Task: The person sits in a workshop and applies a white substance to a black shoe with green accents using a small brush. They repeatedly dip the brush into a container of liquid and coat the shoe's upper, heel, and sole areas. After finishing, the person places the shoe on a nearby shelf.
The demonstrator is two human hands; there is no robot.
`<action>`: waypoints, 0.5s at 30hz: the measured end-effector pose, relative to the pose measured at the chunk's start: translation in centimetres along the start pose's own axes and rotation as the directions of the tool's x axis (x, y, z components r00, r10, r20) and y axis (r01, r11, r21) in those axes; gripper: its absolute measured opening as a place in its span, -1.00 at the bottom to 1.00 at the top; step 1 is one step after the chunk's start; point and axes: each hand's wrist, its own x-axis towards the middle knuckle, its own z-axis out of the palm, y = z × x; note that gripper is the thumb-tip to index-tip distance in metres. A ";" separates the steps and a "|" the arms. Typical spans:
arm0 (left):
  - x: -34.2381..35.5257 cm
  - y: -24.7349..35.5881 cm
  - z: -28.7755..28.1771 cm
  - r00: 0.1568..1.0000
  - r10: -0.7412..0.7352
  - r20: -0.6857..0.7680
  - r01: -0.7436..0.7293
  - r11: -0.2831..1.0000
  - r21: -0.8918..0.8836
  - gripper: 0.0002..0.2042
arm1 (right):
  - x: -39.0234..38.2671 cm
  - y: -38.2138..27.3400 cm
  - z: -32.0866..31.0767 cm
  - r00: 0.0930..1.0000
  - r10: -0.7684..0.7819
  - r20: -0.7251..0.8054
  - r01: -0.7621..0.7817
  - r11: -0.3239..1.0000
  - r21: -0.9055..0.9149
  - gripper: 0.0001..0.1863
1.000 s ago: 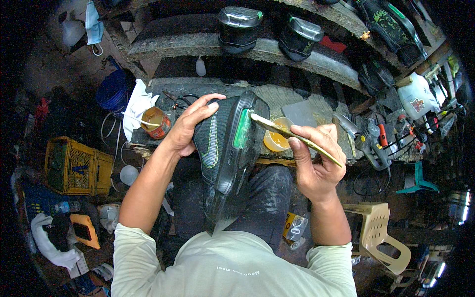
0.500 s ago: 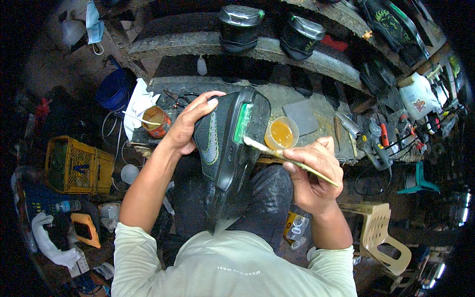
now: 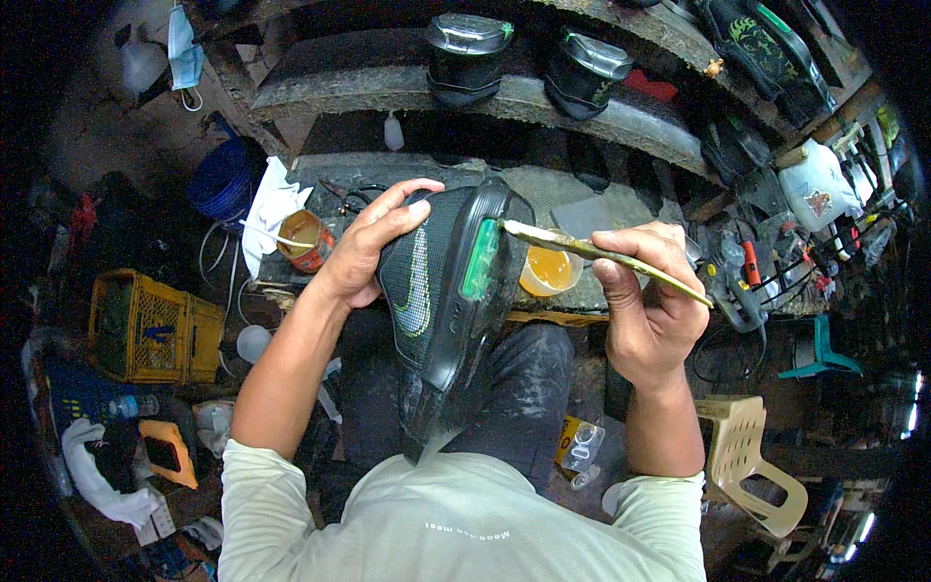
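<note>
A black mesh sneaker [image 3: 415, 262] is held up over my lap, toe toward me and sole turned to the right. My left hand [image 3: 370, 242] grips it around the heel end. In its thick black sole sits a bright green insert [image 3: 480, 260]. Between the fingers and thumb of my right hand [image 3: 661, 296] is a slim brush [image 3: 592, 250]. Its whitish tip meets the sole edge by the far end of the green insert. Just under the brush, on the bench, stands a clear cup [image 3: 572, 276] of amber liquid.
A worn workbench [image 3: 621, 199] lies ahead, with a flat grey block and tools on its right. Left of the shoe is a tin [image 3: 308, 238] with a stick in it. Finished-looking black shoes [image 3: 470, 58] line the shelves above. A yellow crate [image 3: 145, 330] and beige chair [image 3: 752, 466] flank me.
My right hand has shifted right, and the brush tip has moved from the near end of the green insert to its far end. The shoe has turned slightly in my left hand.
</note>
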 end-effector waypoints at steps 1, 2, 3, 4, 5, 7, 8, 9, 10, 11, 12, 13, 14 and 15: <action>0.0 0.0 0.1 1.000 0.003 -0.009 -0.003 1.000 0.012 -0.54 | 0.1 0.0 0.0 1.000 -0.007 0.005 0.007 1.000 0.003 -0.82; 0.0 0.1 0.1 1.000 0.006 -0.016 -0.005 1.000 0.025 -0.54 | 0.1 0.0 -0.1 1.000 -0.014 0.004 0.014 1.000 0.009 -0.82; 0.0 0.1 0.2 1.000 0.006 -0.013 -0.006 1.000 0.023 -0.54 | 0.2 0.1 0.0 1.000 -0.017 0.012 0.017 1.000 0.003 -0.81; 0.0 0.2 0.2 1.000 0.006 -0.010 -0.006 1.000 0.022 -0.54 | 0.2 0.1 0.0 1.000 -0.021 0.014 0.021 1.000 0.002 -0.81; 0.0 0.2 0.3 1.000 0.007 -0.007 -0.007 1.000 0.021 -0.54 | 0.2 0.1 0.0 0.999 -0.027 0.019 0.027 1.000 -0.004 -0.80; 0.0 0.2 0.4 1.000 0.013 -0.009 -0.013 0.999 0.037 -0.54 | 0.2 -0.1 -0.1 1.000 -0.008 0.029 0.008 1.000 0.015 -0.79; 0.0 0.2 0.4 1.000 0.016 -0.014 -0.016 0.999 0.043 -0.54 | 0.1 -0.2 -0.2 0.999 0.001 0.035 -0.001 1.000 0.022 -0.79; 0.0 0.2 0.5 1.000 0.013 -0.013 -0.012 0.999 0.035 -0.54 | 0.0 -0.4 -0.4 0.998 0.022 0.066 -0.023 1.000 0.014 -0.81; 0.0 0.2 0.5 1.000 0.011 -0.016 -0.010 1.000 0.027 -0.55 | -0.1 -0.6 -0.6 0.994 0.044 0.096 -0.045 0.999 0.005 -0.83; 0.1 0.2 0.4 1.000 0.008 -0.018 -0.008 1.000 0.018 -0.55 | -0.2 -0.8 -0.8 0.990 0.066 0.127 -0.066 0.998 -0.004 -0.84; 0.1 0.1 0.4 1.000 0.007 -0.016 -0.007 1.000 0.019 -0.55 | -0.3 -0.9 -0.8 0.990 0.060 0.129 -0.060 0.998 0.001 -0.83; 0.1 0.1 0.3 1.000 0.006 -0.015 -0.006 1.000 0.019 -0.55 | -0.3 -1.0 -0.9 0.990 0.053 0.132 -0.054 0.998 0.007 -0.83; 0.1 0.1 0.3 1.000 0.004 -0.020 -0.003 1.000 0.020 -0.55 | -0.4 -1.0 -0.9 0.990 0.046 0.136 -0.049 0.999 0.013 -0.83; 0.2 0.1 0.2 1.000 0.005 -0.015 -0.005 1.000 0.008 -0.55 | -0.4 -1.0 -0.8 0.992 0.032 0.124 -0.035 0.999 0.028 -0.81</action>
